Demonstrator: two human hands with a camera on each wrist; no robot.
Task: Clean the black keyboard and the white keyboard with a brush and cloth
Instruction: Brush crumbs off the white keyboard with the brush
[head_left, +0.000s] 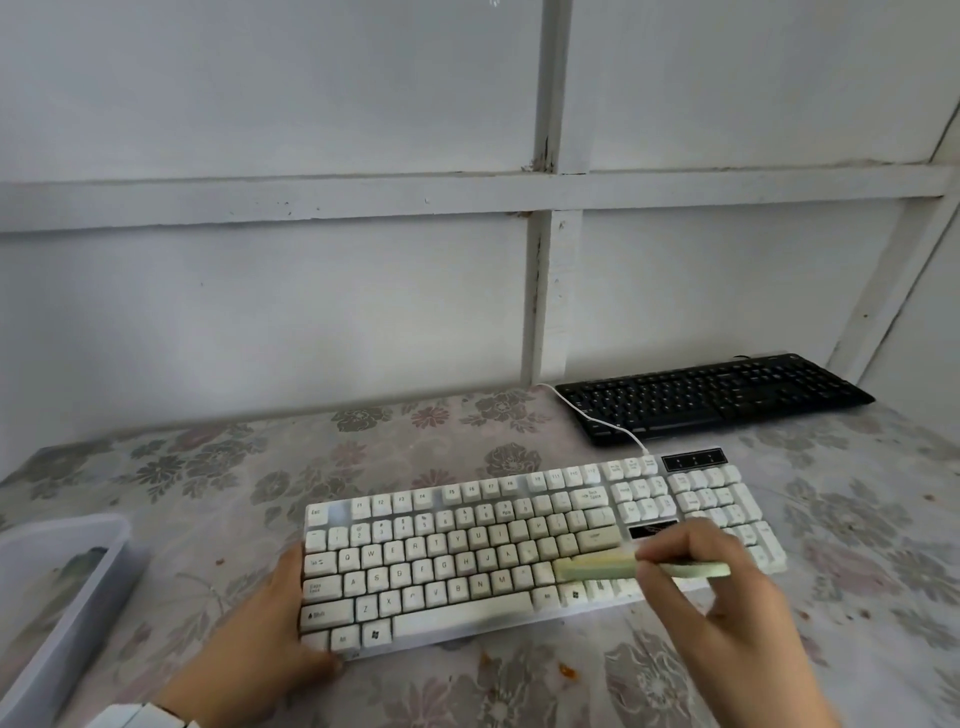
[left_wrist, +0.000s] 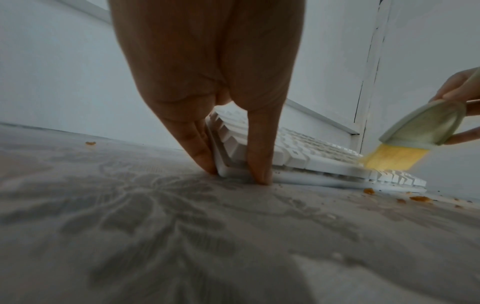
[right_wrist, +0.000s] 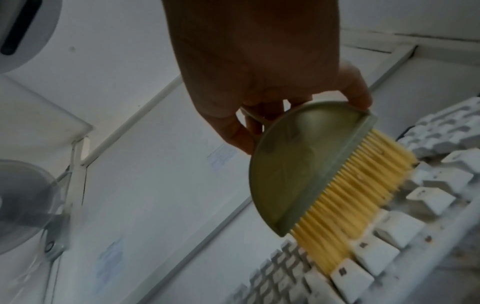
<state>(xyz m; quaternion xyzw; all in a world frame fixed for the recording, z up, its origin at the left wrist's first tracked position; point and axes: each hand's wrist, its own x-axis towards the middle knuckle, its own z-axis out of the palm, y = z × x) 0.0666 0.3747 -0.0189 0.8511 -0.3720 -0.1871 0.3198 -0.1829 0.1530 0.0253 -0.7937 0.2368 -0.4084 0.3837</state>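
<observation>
Left hand (head_left: 260, 623) flat, steadying white keyboard (head_left: 467, 551); right hand (head_left: 717, 587) pinching brush (head_left: 597, 568), you're sweeping. Black keyboard (head_left: 711, 400), wiping not done.

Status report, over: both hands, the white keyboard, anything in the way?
Left hand braces white keyboard at left corner, fingers straight. Right hand grips brush, bristles on keys. Crumbs on tablecloth in front; nothing blocking.

The left hand (head_left: 260, 618) is laid against the left end of the white keyboard (head_left: 447, 525), fingers (left_wrist: 200, 152) straight and pointed downward. The right hand (head_left: 727, 597) is held above the white keyboard's right half, a brush (head_left: 597, 569) pinched in curled fingers.
</observation>
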